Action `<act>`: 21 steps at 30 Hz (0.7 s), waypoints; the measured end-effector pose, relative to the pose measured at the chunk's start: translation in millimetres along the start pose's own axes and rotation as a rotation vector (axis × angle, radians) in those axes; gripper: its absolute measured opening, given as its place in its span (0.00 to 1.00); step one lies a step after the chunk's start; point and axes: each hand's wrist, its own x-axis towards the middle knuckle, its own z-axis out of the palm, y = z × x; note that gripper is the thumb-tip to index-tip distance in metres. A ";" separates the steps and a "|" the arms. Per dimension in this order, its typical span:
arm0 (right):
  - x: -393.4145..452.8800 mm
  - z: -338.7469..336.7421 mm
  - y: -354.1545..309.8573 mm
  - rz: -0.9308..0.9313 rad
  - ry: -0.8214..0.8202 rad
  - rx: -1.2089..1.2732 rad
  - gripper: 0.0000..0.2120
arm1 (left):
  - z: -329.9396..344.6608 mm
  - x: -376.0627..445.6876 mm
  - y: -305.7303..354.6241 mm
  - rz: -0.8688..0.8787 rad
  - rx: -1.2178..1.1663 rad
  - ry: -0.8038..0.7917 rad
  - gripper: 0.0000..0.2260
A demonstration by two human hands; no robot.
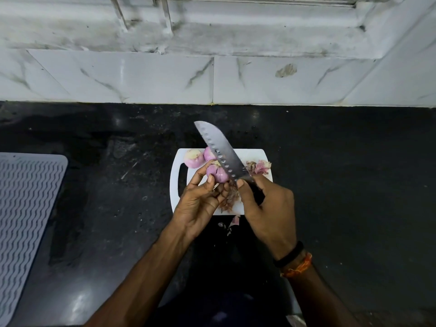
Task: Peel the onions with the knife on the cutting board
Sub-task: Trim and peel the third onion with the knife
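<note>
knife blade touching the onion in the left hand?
Cannot tell. In the head view the knife blade overlaps the upper right edge of the onion held by the left hand, with no visible gap, but depth is unclear.

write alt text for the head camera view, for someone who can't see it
Over a white cutting board on a dark counter, the left hand holds a purple onion while the right hand angles a knife against it. Two more onions and loose skins lie on the board.

The black counter (330, 161) carries a white cutting board (177, 197), a grey ridged mat (26, 208) and onion skin scraps (235, 220).
</note>
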 end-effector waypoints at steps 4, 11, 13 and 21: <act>0.9 2.3 -0.2 -0.044 0.012 -0.031 0.12 | 0.4 -2.6 -1.7 -0.018 -0.004 -0.007 0.27; 9.9 -1.6 3.0 -0.041 0.080 -0.177 0.11 | 0.2 -4.0 -4.5 -0.036 -0.058 -0.026 0.30; 10.9 -3.5 1.4 -0.046 0.081 -0.162 0.12 | 0.4 -4.4 -5.1 -0.035 -0.076 -0.031 0.30; -1.5 3.4 -5.3 -0.156 -0.005 -0.114 0.12 | -5.7 -2.9 -8.5 -0.014 -0.092 0.004 0.33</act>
